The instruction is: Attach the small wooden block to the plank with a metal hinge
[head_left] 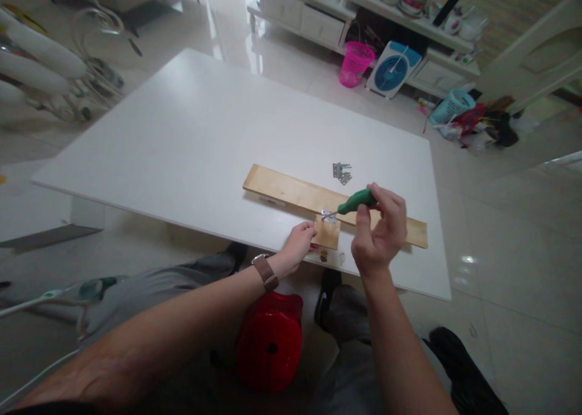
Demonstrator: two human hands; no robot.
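Note:
My right hand grips a screwdriver by its green handle. Its shaft slants down to the left, and the tip is at a metal hinge. That hinge lies across the joint between a long wooden board and a small wooden piece. With closed fingers, my left hand pinches the left edge of the small piece. Beyond the board, more metal hinges and some screws lie in a loose pile.
The white table bears all this work; a small sticker is near its front edge. Below stands a red stool. Across the floor are a pink basket, a blue-and-white fan and a white cabinet.

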